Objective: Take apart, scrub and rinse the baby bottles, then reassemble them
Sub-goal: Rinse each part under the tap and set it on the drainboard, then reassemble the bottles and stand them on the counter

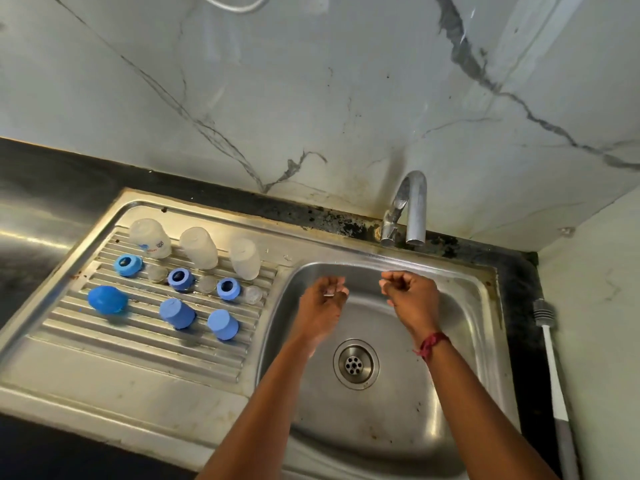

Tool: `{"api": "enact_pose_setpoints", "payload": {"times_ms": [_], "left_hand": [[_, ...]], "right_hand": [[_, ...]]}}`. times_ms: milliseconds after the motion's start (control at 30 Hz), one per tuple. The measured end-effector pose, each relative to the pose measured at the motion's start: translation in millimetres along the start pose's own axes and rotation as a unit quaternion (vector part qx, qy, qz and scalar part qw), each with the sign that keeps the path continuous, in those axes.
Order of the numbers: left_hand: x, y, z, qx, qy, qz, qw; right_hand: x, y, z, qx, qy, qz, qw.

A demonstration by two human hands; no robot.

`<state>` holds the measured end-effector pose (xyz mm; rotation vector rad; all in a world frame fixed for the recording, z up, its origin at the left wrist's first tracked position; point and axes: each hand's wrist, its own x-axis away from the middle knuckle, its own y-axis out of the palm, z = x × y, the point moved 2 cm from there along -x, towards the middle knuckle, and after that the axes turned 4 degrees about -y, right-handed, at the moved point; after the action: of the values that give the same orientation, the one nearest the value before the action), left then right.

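Since every part lies separate on the ribbed surface (138, 344) left of the sink basin (450, 358), reassembly looks to be what is left; both hands hang over the basin, the left hand (322, 301) loosely curled, the right hand (410, 296) curled in toward its palm, neither holding anything I can make out. The three bottle bodies (199, 247) stand mouth-down in the back row, long axes upright; they look light and stiff, probably slippery if wet, so the wide middle is the place to take hold. The blue collars (180, 279) lie flat, openings upward; the clear teats (207, 284) beside them seem soft, best pinched at the base; the blue caps (223, 324) sit nearest, closed ends up and tilted.
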<state>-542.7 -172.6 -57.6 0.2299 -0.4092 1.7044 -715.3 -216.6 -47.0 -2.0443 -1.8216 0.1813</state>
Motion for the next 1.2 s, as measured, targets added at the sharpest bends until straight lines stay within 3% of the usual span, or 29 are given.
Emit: {"api": "enact_pose_setpoints", "payload": {"times_ms": [400, 867, 1100, 1200], "left_hand": [[85, -53, -17, -0.032, 0.012, 0.089, 0.995], [134, -140, -35, 0.059, 0.018, 0.231, 0.971], [108, -189, -26, 0.060, 0.003, 0.270, 0.961], [93, -210, -11, -0.029, 0.013, 0.294, 0.955]], "right_hand": [[93, 57, -16, 0.002, -0.056, -0.050, 0.997], [132, 128, -34, 0.024, -0.097, -0.162, 0.982], [132, 149, -53, 0.102, -0.140, -0.128, 0.976], [126, 155, -59, 0.131, -0.148, -0.107, 0.974]]}}
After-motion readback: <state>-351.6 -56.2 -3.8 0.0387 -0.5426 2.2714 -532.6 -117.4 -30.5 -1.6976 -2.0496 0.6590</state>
